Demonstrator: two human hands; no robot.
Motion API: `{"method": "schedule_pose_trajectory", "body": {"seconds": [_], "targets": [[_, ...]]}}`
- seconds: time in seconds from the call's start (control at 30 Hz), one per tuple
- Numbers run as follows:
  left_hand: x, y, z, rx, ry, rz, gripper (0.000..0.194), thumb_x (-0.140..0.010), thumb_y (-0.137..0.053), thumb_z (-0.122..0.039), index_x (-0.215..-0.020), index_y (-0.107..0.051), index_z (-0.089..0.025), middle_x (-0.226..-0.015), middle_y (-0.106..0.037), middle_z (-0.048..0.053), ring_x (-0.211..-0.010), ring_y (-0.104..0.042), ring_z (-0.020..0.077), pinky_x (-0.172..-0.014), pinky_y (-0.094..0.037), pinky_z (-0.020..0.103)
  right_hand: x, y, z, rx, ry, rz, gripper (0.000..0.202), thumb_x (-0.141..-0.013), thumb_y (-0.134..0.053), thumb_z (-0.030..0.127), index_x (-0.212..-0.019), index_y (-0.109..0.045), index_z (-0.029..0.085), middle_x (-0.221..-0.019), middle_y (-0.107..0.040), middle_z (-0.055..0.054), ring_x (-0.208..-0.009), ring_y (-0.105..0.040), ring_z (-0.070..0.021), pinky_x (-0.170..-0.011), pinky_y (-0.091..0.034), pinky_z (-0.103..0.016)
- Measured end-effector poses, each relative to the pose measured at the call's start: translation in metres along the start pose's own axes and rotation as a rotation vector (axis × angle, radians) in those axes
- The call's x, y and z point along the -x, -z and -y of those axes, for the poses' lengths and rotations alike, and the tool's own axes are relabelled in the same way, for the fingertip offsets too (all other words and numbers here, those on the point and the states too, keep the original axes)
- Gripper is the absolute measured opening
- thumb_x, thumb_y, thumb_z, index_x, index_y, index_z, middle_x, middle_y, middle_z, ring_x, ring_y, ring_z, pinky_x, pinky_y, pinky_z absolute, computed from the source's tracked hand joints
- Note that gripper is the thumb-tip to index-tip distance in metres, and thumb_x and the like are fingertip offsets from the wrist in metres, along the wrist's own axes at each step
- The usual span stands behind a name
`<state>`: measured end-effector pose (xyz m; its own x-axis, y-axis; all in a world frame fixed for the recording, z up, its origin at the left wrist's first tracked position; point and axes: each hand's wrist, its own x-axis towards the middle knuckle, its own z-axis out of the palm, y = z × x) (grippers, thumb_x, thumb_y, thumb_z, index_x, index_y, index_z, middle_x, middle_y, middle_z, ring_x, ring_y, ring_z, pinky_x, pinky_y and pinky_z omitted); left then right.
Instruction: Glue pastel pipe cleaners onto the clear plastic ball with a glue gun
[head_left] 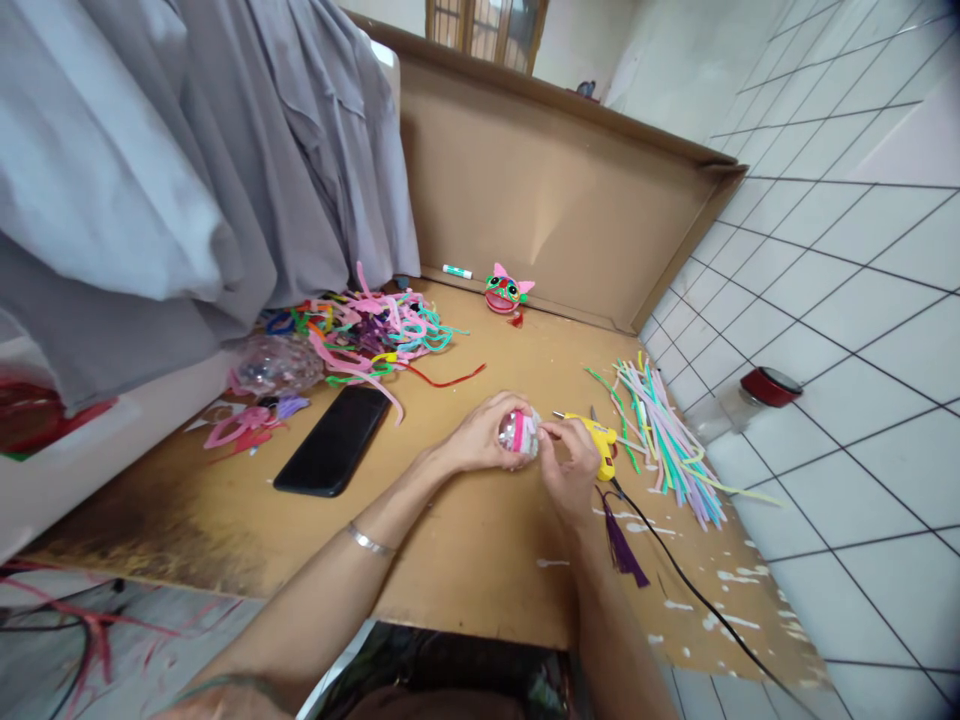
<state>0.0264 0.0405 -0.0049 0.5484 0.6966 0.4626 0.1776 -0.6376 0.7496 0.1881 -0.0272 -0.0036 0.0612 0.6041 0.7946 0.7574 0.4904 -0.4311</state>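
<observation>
My left hand [484, 432] is wrapped around a small, rounded, clear plastic piece [508, 434] with bright pink and pale fuzzy bands on it. From the right, my right hand [571, 455] meets the pale edge of that piece, thumb and forefinger pinched together. What lies between those fingertips is too small to make out. A yellow hot glue gun [602, 445] rests just beyond my right hand, its nozzle pointing left. Below it on the table lies a purple tassel [624, 545].
Pipe cleaners [675, 440] lie bundled by the tiled wall, near a red-lidded jar [750, 395]. Tangled pipe cleaners [382, 325] and a black phone [334, 442] are at left. A colourful animal-face craft [505, 290] and a glue stick [457, 271] sit by the cardboard. A black cord [697, 590] trails right.
</observation>
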Motion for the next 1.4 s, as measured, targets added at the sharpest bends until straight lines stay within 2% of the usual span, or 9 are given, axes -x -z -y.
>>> {"method": "schedule_pose_trajectory", "body": {"seconds": [0.17, 0.4, 0.63, 0.83, 0.97, 1.17, 1.4], "targets": [[0.000, -0.001, 0.004, 0.023, -0.033, -0.006, 0.054, -0.056, -0.080, -0.018, -0.106, -0.057, -0.020, -0.121, -0.060, 0.009, -0.116, -0.058, 0.0264, -0.102, -0.047, 0.040, 0.002, -0.001, 0.003, 0.125, 0.138, 0.036, 0.010, -0.090, -0.056, 0.018, -0.087, -0.065, 0.022, -0.078, -0.065, -0.002, -0.075, -0.059, -0.0176, -0.074, -0.043, -0.034], [0.000, -0.001, 0.005, 0.031, -0.048, -0.015, 0.055, -0.055, -0.078, -0.013, -0.105, -0.057, -0.019, -0.122, -0.059, 0.010, -0.117, -0.058, 0.0270, -0.102, -0.046, 0.040, 0.004, -0.002, 0.001, 0.197, 0.215, 0.069, 0.009, -0.090, -0.055, 0.016, -0.088, -0.061, 0.022, -0.077, -0.064, -0.002, -0.076, -0.058, -0.0181, -0.074, -0.039, -0.034], [0.000, -0.002, 0.009, 0.028, -0.065, -0.016, 0.055, -0.057, -0.078, -0.013, -0.107, -0.057, -0.019, -0.122, -0.060, 0.011, -0.118, -0.058, 0.0270, -0.103, -0.046, 0.040, 0.002, 0.000, 0.007, 0.388, 0.349, 0.102, 0.011, -0.087, -0.054, 0.012, -0.085, -0.060, 0.021, -0.073, -0.061, -0.002, -0.075, -0.053, -0.0176, -0.074, -0.034, -0.034], [-0.001, 0.001, 0.008, 0.082, 0.009, -0.036, 0.055, -0.056, -0.077, -0.015, -0.108, -0.058, -0.020, -0.120, -0.060, 0.009, -0.117, -0.058, 0.0279, -0.102, -0.046, 0.040, 0.003, -0.001, 0.006, 0.434, 0.438, 0.131, 0.020, -0.084, -0.048, 0.008, -0.095, -0.063, 0.015, -0.078, -0.062, -0.005, -0.078, -0.050, -0.0189, -0.075, -0.034, -0.035], [-0.001, -0.001, 0.013, 0.146, 0.064, -0.067, 0.055, -0.057, -0.077, -0.016, -0.108, -0.057, -0.020, -0.120, -0.060, 0.008, -0.117, -0.057, 0.0271, -0.104, -0.045, 0.040, 0.006, -0.005, 0.002, 0.468, 0.425, 0.149, 0.023, -0.087, -0.047, 0.010, -0.100, -0.065, 0.015, -0.079, -0.061, -0.006, -0.079, -0.049, -0.0194, -0.072, -0.033, -0.035], [-0.001, -0.004, 0.020, 0.239, 0.116, -0.091, 0.056, -0.058, -0.079, -0.021, -0.109, -0.056, -0.019, -0.118, -0.060, 0.008, -0.108, -0.059, 0.0247, -0.099, -0.047, 0.038, 0.008, -0.008, 0.000, 0.481, 0.395, 0.157, 0.026, -0.089, -0.046, 0.011, -0.104, -0.066, 0.015, -0.078, -0.059, -0.006, -0.077, -0.047, -0.0198, -0.070, -0.033, -0.034], [-0.001, -0.001, 0.017, 0.208, 0.116, -0.081, 0.058, -0.058, -0.083, -0.028, -0.108, -0.056, -0.019, -0.120, -0.059, 0.009, -0.109, -0.058, 0.0254, -0.099, -0.046, 0.038, 0.011, -0.013, -0.006, 0.194, 0.194, 0.099, 0.038, -0.081, -0.042, 0.006, -0.108, -0.065, 0.018, -0.081, -0.058, -0.004, -0.078, -0.052, -0.0189, -0.072, -0.039, -0.032]]}}
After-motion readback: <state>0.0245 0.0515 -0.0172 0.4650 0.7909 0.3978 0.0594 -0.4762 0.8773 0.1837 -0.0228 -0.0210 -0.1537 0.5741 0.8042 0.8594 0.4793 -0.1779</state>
